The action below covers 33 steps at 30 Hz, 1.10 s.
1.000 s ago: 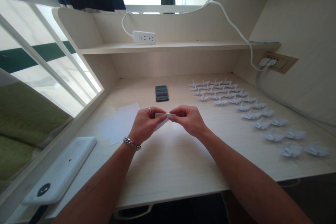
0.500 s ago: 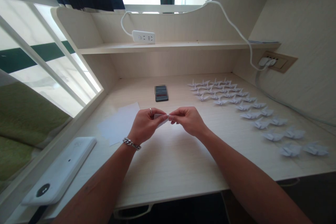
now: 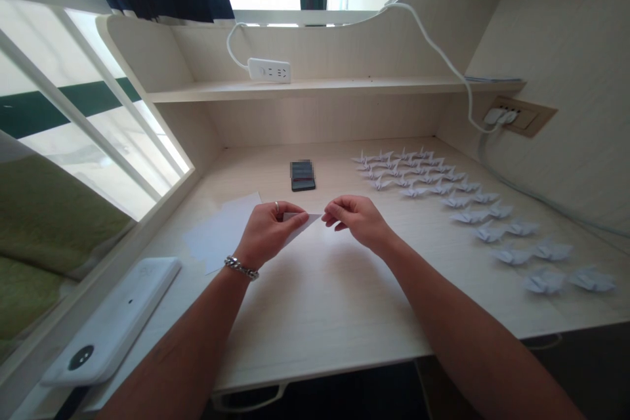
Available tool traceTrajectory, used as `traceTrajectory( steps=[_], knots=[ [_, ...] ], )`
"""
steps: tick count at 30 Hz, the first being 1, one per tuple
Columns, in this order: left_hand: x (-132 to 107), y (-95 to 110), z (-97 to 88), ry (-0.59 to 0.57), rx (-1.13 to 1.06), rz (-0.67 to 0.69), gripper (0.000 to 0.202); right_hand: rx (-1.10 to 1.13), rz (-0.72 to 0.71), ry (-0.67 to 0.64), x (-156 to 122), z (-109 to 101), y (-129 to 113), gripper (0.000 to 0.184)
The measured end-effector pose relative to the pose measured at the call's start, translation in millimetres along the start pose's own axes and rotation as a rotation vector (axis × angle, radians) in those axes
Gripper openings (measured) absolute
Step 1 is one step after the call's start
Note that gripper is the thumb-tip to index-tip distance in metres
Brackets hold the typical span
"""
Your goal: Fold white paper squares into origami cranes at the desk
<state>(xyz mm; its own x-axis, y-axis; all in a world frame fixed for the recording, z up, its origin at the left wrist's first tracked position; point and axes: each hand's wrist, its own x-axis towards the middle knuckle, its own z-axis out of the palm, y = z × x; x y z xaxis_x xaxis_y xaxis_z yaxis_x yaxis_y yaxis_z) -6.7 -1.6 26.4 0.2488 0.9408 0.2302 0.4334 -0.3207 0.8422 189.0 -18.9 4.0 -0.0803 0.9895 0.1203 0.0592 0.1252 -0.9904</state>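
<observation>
A small folded piece of white paper [image 3: 301, 226] is pinched between the thumb and fingers of my left hand [image 3: 268, 228], its pointed corner sticking out to the right. My right hand [image 3: 357, 218] is just beside that corner, its thumb and fingers drawn together. A slight gap seems to lie between the paper's tip and the right fingertips, and nothing shows in them. Both hands hover above the desk [image 3: 325, 315]. Left of my left hand, flat white paper sheets [image 3: 216, 233] lie on the desktop, partly covered by that hand.
Rows of white folded paper cranes [image 3: 470, 215] stand along the right side. A small dark device with a blurred screen [image 3: 302, 177] lies behind my hands. At left is a long white device [image 3: 118, 315]. A white power strip [image 3: 269, 70] rests on the shelf [image 3: 325, 86].
My right hand has come away from the paper's corner and shifted slightly right. My left hand has moved a little left with the folded paper, and more of its point shows.
</observation>
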Motion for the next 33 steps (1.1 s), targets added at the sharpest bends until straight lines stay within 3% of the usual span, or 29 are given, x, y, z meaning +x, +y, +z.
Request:
traceTrajectory(
  steps=[4, 9, 19, 25, 30, 33],
  knots=[
    [-1.2, 2.6, 0.2, -0.033, 0.000, -0.005, 0.025, -0.018, -0.079, -0.049, -2.5, 4.1, 1.9, 0.025],
    [-1.8, 4.1, 0.1, -0.067, 0.021, 0.012, 0.024, -0.205, -0.184, -0.049, -6.4, 10.6, 6.4, 0.019],
    [-1.8, 4.9, -0.3, -0.088, 0.067, 0.024, 0.026, -0.294, -0.161, -0.061, -10.3, 11.3, -1.8, 0.020],
    [-0.8, 4.2, 0.2, -0.086, 0.055, -0.013, 0.027, -0.150, -0.069, -0.143, -5.4, 8.3, 2.1, 0.028],
    [-0.5, 3.2, 0.2, -0.066, 0.038, -0.047, 0.029, -0.075, -0.061, -0.068, -2.5, 4.1, 2.6, 0.033],
    [-1.1, 4.2, 0.4, -0.084, 0.057, -0.047, 0.029, -0.138, -0.117, -0.060, -3.8, 5.0, 3.7, 0.029]
  ],
)
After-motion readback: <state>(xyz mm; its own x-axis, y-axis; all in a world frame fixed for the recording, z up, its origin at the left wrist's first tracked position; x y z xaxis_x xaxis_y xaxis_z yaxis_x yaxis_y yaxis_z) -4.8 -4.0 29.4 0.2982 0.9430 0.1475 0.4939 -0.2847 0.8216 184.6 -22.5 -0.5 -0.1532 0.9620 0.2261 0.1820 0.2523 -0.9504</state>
